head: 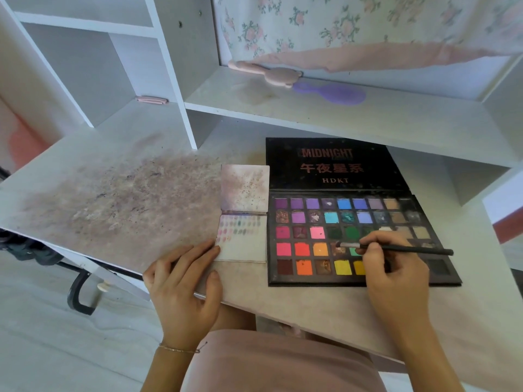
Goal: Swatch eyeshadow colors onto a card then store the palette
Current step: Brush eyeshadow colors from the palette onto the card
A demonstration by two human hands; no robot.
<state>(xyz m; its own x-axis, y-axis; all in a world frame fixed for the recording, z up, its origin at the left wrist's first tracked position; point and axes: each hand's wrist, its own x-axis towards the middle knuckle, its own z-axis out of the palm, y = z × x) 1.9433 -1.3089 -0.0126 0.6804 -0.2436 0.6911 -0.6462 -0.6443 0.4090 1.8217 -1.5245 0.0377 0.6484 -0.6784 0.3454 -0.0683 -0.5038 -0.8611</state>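
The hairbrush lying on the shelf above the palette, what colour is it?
The hairbrush is purple, seen clearly in the head view.

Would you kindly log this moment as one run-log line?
phase: loading brush | right hand: holds brush, tip on palette | left hand: fingertips steady card | swatches: partly done

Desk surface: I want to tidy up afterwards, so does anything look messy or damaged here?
Yes. The desk carries a wide smear of purplish-brown powder left of the swatch card. In the palette, several pans look cracked or worn through, mostly in the second row. The card's upper leaf is speckled with powder too.
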